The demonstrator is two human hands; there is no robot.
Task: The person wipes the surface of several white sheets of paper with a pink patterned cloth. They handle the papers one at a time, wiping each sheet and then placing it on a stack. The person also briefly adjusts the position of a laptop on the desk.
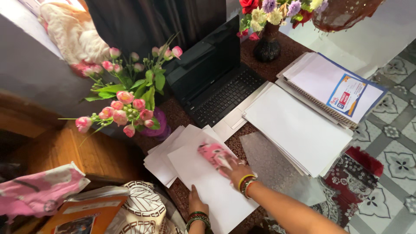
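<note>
My right hand (236,170) presses a pink patterned cloth (213,154) flat onto a white sheet of paper (208,182) that tops a loose pile of white sheets (162,158). Bangles circle that wrist. My left hand (196,201) rests on the near edge of the same sheet, fingers closed against it, also wearing bangles. The pile lies on a dark maroon tabletop (177,115).
An open black laptop (214,78) stands behind the sheets. A purple vase of pink roses (130,104) is at the left. A larger paper stack (299,125) and spiral notebooks (333,86) lie at the right. A dark vase of mixed flowers (268,39) stands at the back.
</note>
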